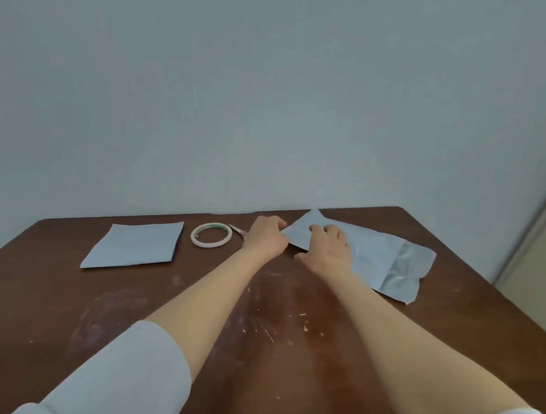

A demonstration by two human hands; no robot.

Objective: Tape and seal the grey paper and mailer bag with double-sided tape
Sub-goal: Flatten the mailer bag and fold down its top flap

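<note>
On the surface (54, 285), far side, your left grip (267, 236) pinches the mailer bag (390, 263); your right grip (328, 246) clasps it, fingers curled.

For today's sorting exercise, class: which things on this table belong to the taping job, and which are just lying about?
Job: mailer bag, touched by the left hand and right hand; grey paper; tape roll.
Lying about: small pinkish item beside the tape roll, too small to identify.
</note>
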